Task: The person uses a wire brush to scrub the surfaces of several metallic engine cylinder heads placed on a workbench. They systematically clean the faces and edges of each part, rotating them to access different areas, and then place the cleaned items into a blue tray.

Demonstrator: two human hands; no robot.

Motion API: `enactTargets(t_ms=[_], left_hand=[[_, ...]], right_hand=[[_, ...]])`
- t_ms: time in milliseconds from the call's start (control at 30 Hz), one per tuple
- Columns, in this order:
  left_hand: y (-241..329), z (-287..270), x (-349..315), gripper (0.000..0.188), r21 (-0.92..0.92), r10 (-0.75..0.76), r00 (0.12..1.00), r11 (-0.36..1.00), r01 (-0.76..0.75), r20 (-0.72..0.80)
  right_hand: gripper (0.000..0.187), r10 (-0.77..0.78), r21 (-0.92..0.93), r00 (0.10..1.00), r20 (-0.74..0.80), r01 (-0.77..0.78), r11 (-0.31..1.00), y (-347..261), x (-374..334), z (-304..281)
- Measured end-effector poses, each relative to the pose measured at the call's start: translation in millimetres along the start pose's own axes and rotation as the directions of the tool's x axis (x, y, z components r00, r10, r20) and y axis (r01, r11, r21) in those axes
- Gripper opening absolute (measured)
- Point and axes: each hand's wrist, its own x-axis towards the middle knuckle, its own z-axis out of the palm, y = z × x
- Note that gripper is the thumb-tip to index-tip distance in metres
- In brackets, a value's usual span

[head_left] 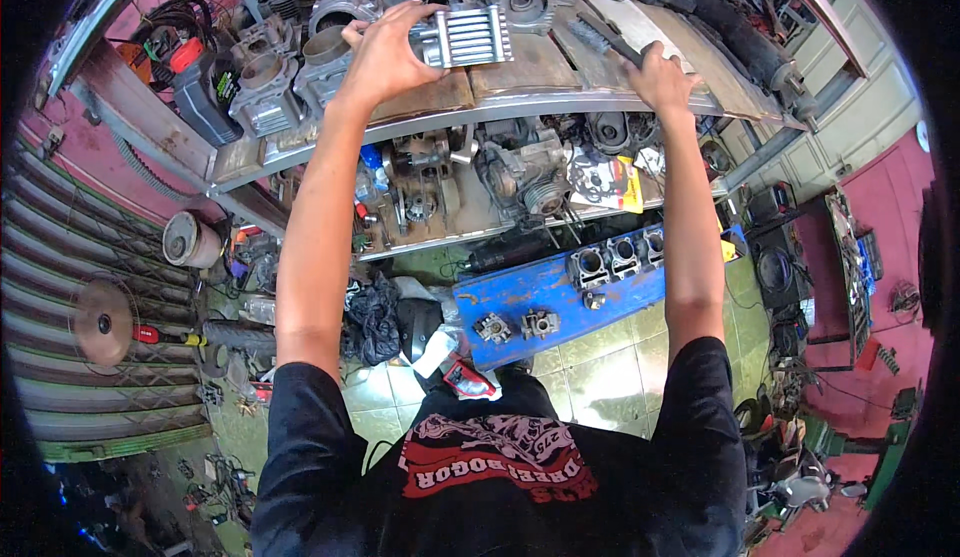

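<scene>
My left hand [383, 65] grips a silver finned metal block [472, 37] by its left end, thumb on the near side and fingers over the far side. It is held just above the wooden shelf top [520, 75]. Over the right part of that shelf, my right hand [662, 82] is closed around the near end of a dark flat bar [608, 39]; its fingertips are partly hidden. Beside the bar lies a pale flat strip [640, 29]. Used engine cylinders [525, 2] stand in a row behind the finned block.
A dark plastic bottle [205, 102] stands at the shelf's left end. Engine parts [530, 172] crowd the lower shelf. Below, a blue bench [560, 307] carries several cylinder blocks and carburetor-like parts. A fan [104, 321] is at the left, and a long black cylinder [740, 37] at the right.
</scene>
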Motion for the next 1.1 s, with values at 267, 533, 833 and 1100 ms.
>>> enactTargets(t_ms=[267, 533, 833, 1100], left_hand=[[-5, 8, -5, 0.085, -0.038, 0.014, 1.0, 0.999, -0.014, 0.0], [-2, -6, -6, 0.087, 0.04, 0.047, 0.998, 0.998, -0.048, 0.031], [-8, -3, -6, 0.09, -0.013, 0.042, 0.999, 0.999, -0.042, 0.015], [-10, -8, -6, 0.085, 0.031, 0.052, 0.998, 0.998, -0.053, 0.02]], right_hand=[[0.057, 0.277, 0.366, 0.957, 0.093, -0.291, 0.884, -12, -31, -5], [0.049, 0.229, 0.78, 0.935, -0.27, 0.073, 0.622, -114, -135, -49], [0.061, -0.079, 0.392, 0.823, -0.562, 0.35, 0.851, -194, -174, -32], [0.061, -0.114, 0.448, 0.808, -0.577, 0.431, 0.783, -204, -235, -4]])
